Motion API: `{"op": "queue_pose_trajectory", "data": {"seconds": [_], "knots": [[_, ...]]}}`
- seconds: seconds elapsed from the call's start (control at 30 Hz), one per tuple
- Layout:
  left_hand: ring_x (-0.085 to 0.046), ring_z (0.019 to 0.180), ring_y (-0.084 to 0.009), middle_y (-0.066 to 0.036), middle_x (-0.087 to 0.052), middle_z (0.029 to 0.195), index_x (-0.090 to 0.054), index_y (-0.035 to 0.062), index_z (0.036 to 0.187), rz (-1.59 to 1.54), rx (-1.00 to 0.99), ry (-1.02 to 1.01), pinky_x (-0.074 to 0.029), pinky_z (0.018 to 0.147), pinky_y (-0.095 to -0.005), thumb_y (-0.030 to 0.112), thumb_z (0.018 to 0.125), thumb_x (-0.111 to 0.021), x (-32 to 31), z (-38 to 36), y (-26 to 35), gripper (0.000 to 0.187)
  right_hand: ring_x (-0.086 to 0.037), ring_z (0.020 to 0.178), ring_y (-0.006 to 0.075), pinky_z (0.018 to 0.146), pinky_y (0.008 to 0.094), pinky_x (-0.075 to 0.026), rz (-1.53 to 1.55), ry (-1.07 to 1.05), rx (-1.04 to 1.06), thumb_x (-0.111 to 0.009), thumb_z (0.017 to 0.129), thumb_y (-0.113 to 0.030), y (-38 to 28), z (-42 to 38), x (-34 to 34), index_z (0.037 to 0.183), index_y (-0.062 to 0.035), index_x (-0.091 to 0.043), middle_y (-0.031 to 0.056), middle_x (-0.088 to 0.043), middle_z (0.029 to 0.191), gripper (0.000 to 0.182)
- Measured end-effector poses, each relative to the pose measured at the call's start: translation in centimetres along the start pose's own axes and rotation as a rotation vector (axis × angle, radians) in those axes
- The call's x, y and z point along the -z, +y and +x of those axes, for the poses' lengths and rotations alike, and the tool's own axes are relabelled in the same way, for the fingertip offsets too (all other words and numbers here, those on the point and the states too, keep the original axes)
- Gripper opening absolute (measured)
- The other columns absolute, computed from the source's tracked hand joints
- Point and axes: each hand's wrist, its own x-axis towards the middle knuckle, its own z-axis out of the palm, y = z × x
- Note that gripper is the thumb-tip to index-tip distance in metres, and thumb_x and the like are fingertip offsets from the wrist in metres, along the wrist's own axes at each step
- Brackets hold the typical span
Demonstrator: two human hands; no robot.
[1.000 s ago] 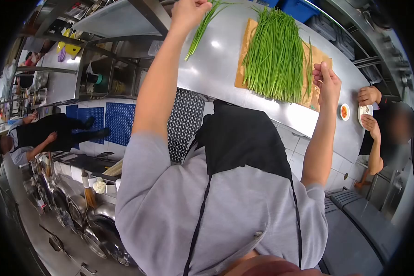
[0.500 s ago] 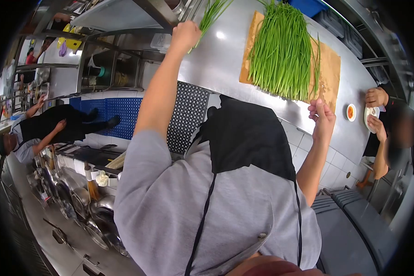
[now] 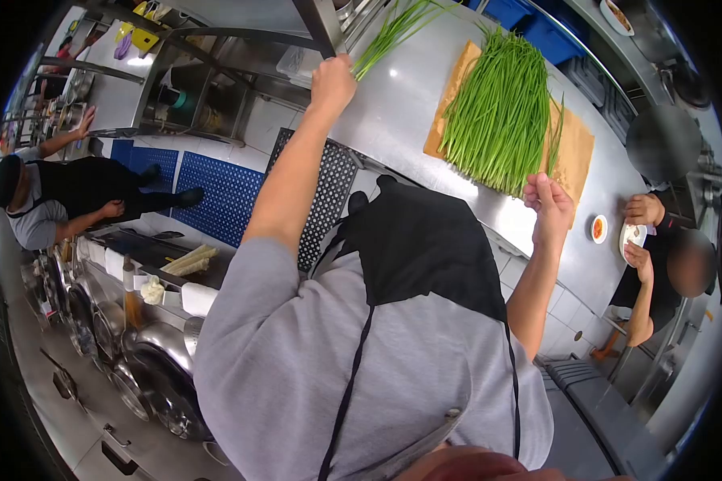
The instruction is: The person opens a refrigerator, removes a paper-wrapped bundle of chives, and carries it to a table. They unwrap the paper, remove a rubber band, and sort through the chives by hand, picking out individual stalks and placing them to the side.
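Note:
A thick heap of long green chives (image 3: 497, 112) lies on a wooden cutting board (image 3: 578, 156) on the steel table. My left hand (image 3: 334, 84) is closed at the table's left side, around the lower ends of a small bunch of chives (image 3: 393, 36) that fans out beyond it. At the board's near edge my right hand (image 3: 550, 207) has its fingers pinched together. A few loose chive stalks (image 3: 557, 132) run down to those fingertips, right beside the heap.
On the steel table (image 3: 393, 104), a small white bowl (image 3: 598, 229) of orange-red food stands right of the board. A co-worker's hands (image 3: 640, 232) hold a white dish (image 3: 632, 240). Blue bins (image 3: 549, 36) line the far side. Another person (image 3: 64, 192) stands left, near hanging pans (image 3: 168, 385).
The view has shifted and turned slightly. Both hands keep their closed grips, the left by the small bunch and the right by the loose stalks. The left-hand person has changed posture.

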Motion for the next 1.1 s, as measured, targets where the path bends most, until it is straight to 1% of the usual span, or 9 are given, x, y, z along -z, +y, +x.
{"op": "queue_pose_trajectory", "data": {"seconds": [0.1,0.27,0.37,0.5,0.57,0.7,0.9,1.03,1.1], "knots": [[-0.066,0.09,-0.0424,-0.024,-0.069,0.092,-0.07,0.0017,0.098,-0.062,0.017,-0.089,-0.051,0.086,-0.0474,0.005,0.081,-0.055,0.7,-0.1,0.8,0.023,-0.056,0.063,0.0085,0.058,0.0229,-0.046,-0.011,-0.02,0.015,-0.066,0.093,-0.026,-0.1,-0.2,-0.2,0.091,-0.0004,-0.071,0.0042,-0.067,0.074,0.026],[-0.066,0.092,-0.0435,-0.027,-0.068,0.091,-0.07,-0.0016,0.094,0.228,0.016,-0.17,-0.052,0.085,-0.049,0.014,0.081,-0.057,1.2,0.0,2.1,0.024,-0.057,0.064,0.0079,0.059,0.023,-0.046,-0.037,0.028,-0.012,-0.067,0.091,-0.024,0.0,-0.8,-0.5,0.091,-0.0005,-0.071,0.0035,-0.067,0.075,0.024],[-0.068,0.087,-0.043,-0.026,-0.068,0.09,-0.071,-0.0015,0.087,0.244,-0.043,-0.087,-0.053,0.079,-0.0504,0.016,0.084,-0.056,-0.5,0.5,2.8,0.023,-0.057,0.064,0.0078,0.058,0.0228,-0.045,-0.058,0.067,0.017,-0.068,0.089,-0.023,0.4,-0.5,1.2,0.091,-0.0001,-0.071,0.0027,-0.068,0.075,0.023],[-0.067,0.087,-0.0434,-0.024,-0.068,0.095,-0.07,-0.0001,0.094,0.248,-0.021,-0.099,-0.053,0.079,-0.0499,0.017,0.085,-0.059,-1.8,0.8,2.3,0.022,-0.06,0.067,0.0094,0.061,0.0242,-0.047,-0.282,0.135,0.075,-0.07,0.085,-0.022,0.9,0.8,2.2,0.09,-0.001,-0.072,0.0037,-0.069,0.075,0.021],[-0.066,0.086,-0.0414,-0.021,-0.068,0.096,-0.069,0.0007,0.097,0.2,-0.136,0.024,-0.054,0.078,-0.0478,0.016,0.084,-0.061,-0.8,-0.4,3.4,0.022,-0.062,0.068,0.01,0.062,0.025,-0.048,-0.421,0.183,0.134,-0.071,0.082,-0.02,0.7,1.0,2.0,0.09,-0.0016,-0.072,0.0051,-0.069,0.076,0.02],[-0.066,0.08,-0.0355,-0.016,-0.067,0.095,-0.068,0.0023,0.101,-0.093,-0.408,0.163,-0.054,0.075,-0.0426,0.015,0.083,-0.064,-1.8,-2.4,5.1,0.023,-0.068,0.071,0.0234,0.066,0.0356,-0.052,-0.678,0.127,0.229,-0.07,0.079,-0.026,0.4,2.0,-1.0,0.084,-0.0022,-0.072,0.0155,-0.07,0.075,0.024],[-0.066,0.073,-0.0292,-0.014,-0.066,0.088,-0.068,0.0041,0.101,-0.404,-0.338,-0.151,-0.052,0.068,-0.0389,0.013,0.081,-0.067,-2.6,-6.9,7.7,0.022,-0.067,0.075,0.0359,0.071,0.0453,-0.052,-1.076,0.086,0.154,-0.071,0.073,-0.03,0.3,3.7,-4.7,0.08,-0.0069,-0.073,0.0181,-0.069,0.075,0.025],[-0.065,0.071,-0.0275,-0.014,-0.066,0.087,-0.068,0.0035,0.102,-0.431,-0.302,-0.186,-0.052,0.068,-0.0377,0.013,0.082,-0.067,-1.7,-8.2,7.5,0.022,-0.067,0.076,0.0376,0.072,0.0459,-0.052,-0.93,0.122,0.077,-0.067,0.071,-0.024,-0.5,4.0,-3.7,0.081,-0.0048,-0.073,0.023,-0.067,0.074,0.023],[-0.065,0.071,-0.0267,-0.014,-0.067,0.086,-0.069,0.0028,0.102,-0.446,-0.285,-0.203,-0.052,0.068,-0.0368,0.013,0.082,-0.067,-1.2,-8.3,7.7,0.023,-0.067,0.068,0.0255,0.063,0.0374,-0.052,-0.753,0.155,0.02,-0.065,0.073,-0.019,-0.8,3.8,-3.4,0.079,-0.0003,-0.07,0.0192,-0.068,0.07,0.02]]}}
